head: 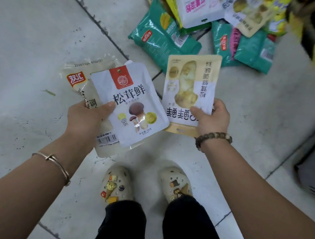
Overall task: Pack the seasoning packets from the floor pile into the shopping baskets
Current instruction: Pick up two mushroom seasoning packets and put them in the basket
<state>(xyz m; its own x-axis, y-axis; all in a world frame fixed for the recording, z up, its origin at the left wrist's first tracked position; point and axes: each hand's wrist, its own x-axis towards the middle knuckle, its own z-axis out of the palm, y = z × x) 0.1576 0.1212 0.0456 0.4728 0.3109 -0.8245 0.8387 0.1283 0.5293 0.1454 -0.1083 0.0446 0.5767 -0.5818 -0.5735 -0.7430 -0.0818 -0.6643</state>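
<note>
In the head view the person stood on a grey tiled floor (36,32) and looked down at both hands. The left hand (88,117), at about 9 o'clock from the middle, gripped two packets together, with the thumb pressed on the front one. The front one was a white mushroom packet (135,102) with a red label at its top, upright for the camera. Behind it, partly covered, was a pale translucent packet (76,74) with a red logo. The right hand (214,118), at about 3 o'clock, pinched a beige packet (191,80) at its lower part; the print on it was upside down. The hands were apart, but their packets met at one corner in the picture.

The floor pile (208,28) lay from 12 to 1 o'clock, beyond the hands. It had teal packets (160,37) and, on top of them, a white packet with pink letters (199,6).

At 6 o'clock were two cream clogs (117,184) with small charms. A thin bangle (54,160) was on the left wrist and a bead bracelet (214,137) on the right wrist. At 4 o'clock, on the edge, was a dark grey thing (313,175), too blurred for me to tell what it was.
</note>
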